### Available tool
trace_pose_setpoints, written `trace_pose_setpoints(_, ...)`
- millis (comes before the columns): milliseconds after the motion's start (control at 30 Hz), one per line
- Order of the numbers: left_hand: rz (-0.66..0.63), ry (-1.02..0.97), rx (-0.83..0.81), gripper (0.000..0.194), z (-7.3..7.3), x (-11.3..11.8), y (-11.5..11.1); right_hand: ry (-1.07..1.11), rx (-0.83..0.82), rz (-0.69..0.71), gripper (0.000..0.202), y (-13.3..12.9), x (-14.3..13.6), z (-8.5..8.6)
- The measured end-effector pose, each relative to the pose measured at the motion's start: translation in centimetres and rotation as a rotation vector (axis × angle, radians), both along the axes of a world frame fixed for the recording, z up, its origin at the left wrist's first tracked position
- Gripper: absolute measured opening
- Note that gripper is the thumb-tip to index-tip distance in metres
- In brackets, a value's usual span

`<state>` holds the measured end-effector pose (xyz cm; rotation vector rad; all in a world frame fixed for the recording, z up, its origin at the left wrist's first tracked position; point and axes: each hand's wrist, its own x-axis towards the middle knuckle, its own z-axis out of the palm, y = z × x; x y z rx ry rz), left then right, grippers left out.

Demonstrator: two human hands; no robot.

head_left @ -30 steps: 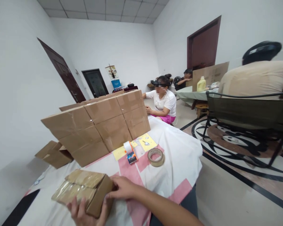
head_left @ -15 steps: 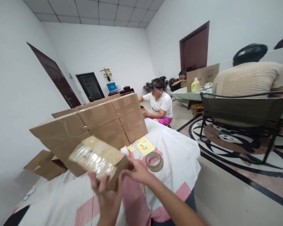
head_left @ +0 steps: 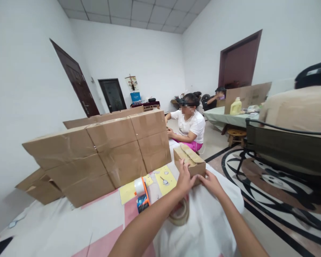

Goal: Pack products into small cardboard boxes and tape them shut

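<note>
A small brown cardboard box (head_left: 196, 170) with tape over its top flaps sits at the right end of the cloth-covered table. My left hand (head_left: 186, 178) grips its near left side, fingers bent over the upper edge. Against its near right corner presses my right hand (head_left: 210, 182), thumb and fingers around the corner. A roll of brown tape (head_left: 180, 216) lies below my left wrist, partly hidden by that forearm. To the left of the forearm is a tape dispenser (head_left: 142, 194) in orange and blue with a clear roll.
Stacked cardboard boxes (head_left: 117, 146) form a wall along the table's far left side. An opened carton (head_left: 44, 189) stands at the left. A person in a white shirt (head_left: 189, 121) sits beyond the table; a chair (head_left: 289, 150) is at the right.
The small box has moved from the left front to the right side of the table, with both hands on it. The view has turned left, and the tape dispenser shows more fully.
</note>
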<state>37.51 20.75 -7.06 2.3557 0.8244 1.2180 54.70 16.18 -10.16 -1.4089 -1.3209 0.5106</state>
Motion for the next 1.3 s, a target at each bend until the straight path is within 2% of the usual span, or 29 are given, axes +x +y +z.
trace_pose_setpoints(67, 0.042, -0.007, -0.003, 0.057, -1.2, 0.7, 1.9, 0.016, -0.014, 0.017, 0.051, 2.2, 0.4, -1.2)
trace_pose_setpoints(133, 0.069, -0.025, -0.004, 0.055, -1.8, 1.3, 3.4, 0.026, 0.012, 0.024, 0.055, 4.3, 0.8, -1.8)
trace_pose_setpoints(233, 0.088, -0.037, -0.019, 0.055, -1.6, 1.8, 5.4, 0.033, 0.0, 0.017, 0.057, 7.1, 1.0, -1.6)
trace_pose_setpoints(333, 0.072, -0.024, -0.042, 0.058, -0.6, 2.0, 6.8, 0.01, -0.08, -0.083, 0.052, 8.7, 0.8, -0.6)
trace_pose_setpoints(433, 0.052, -0.017, -0.052, 0.068, 0.7, 1.0, 6.3, -0.027, -0.119, -0.233, 0.05, 8.2, 0.0, 0.3)
trace_pose_setpoints(500, 0.064, -0.043, -0.045, 0.068, 1.5, -1.5, 4.4, -0.058, -0.139, -0.339, 0.046, 6.7, -0.8, 0.9)
trace_pose_setpoints(533, 0.065, -0.058, -0.016, 0.061, 1.7, -3.6, 3.1, -0.081, -0.146, -0.375, 0.043, 5.8, -1.3, 1.2)
trace_pose_setpoints(600, 0.077, -0.08, 0.104, 0.034, 1.9, -9.6, 0.0, -0.137, -0.153, -0.389, 0.036, 4.4, -2.8, 2.4)
trace_pose_setpoints(633, 0.085, -0.067, 0.213, 0.021, 1.9, -13.4, -1.6, -0.172, -0.153, -0.364, 0.033, 4.0, -4.0, 3.3)
trace_pose_setpoints(700, 0.234, -0.047, 0.334, 0.013, 1.6, -21.9, -4.6, -0.253, -0.127, -0.27, 0.031, 4.2, -7.7, 5.7)
trace_pose_setpoints(767, 0.409, 0.011, 0.367, 0.012, 1.3, -31.2, -6.9, -0.326, -0.082, -0.13, 0.035, 5.1, -13.5, 8.6)
trace_pose_setpoints(833, 0.632, 0.009, 0.302, 0.013, 1.4, -40.5, -8.0, -0.362, -0.064, 0.091, 0.041, 6.0, -21.1, 11.5)
trace_pose_setpoints(900, 0.897, -0.041, 0.168, 0.016, 1.6, -49.0, -8.3, -0.357, -0.097, 0.438, 0.048, 6.3, -29.5, 13.9)
trace_pose_setpoints(1000, 1.161, -0.114, 0.073, 0.03, 1.7, -59.1, -8.0, -0.444, -0.152, 0.98, 0.055, 5.8, -41.9, 16.0)
trace_pose_setpoints(1033, 1.223, -0.131, 0.04, 0.032, 1.6, -61.6, -7.7, -0.555, -0.153, 1.116, 0.054, 5.5, -45.9, 16.2)
trace_pose_setpoints(1067, 1.275, -0.146, -0.002, 0.033, 1.5, -63.7, -7.3, -0.697, -0.133, 1.195, 0.051, 5.2, -49.7, 16.3)
trace_pose_setpoints(1100, 1.317, -0.16, -0.049, 0.03, 1.2, -65.5, -6.8, -0.864, -0.099, 1.229, 0.046, 4.9, -53.3, 16.2)
trace_pose_setpoints(1167, 1.366, -0.182, -0.147, 0.02, 0.6, -68.1, -5.2, -1.031, -0.058, 1.217, 0.033, 4.9, -60.0, 15.6)
trace_pose_setpoints(1200, 1.379, -0.194, -0.193, 0.024, 0.4, -69.0, -4.0, -1.099, -0.045, 1.192, 0.029, 5.1, -63.1, 15.2)
trace_pose_setpoints(1233, 1.389, -0.207, -0.236, 0.038, 0.2, -69.6, -2.6, -1.162, -0.04, 1.157, 0.025, 5.5, -65.9, 14.8)
trace_pose_setpoints(1300, 1.415, -0.243, -0.313, 0.08, 0.1, -70.4, 0.6, -1.285, -0.042, 1.087, 0.022, 6.9, -70.6, 14.0)
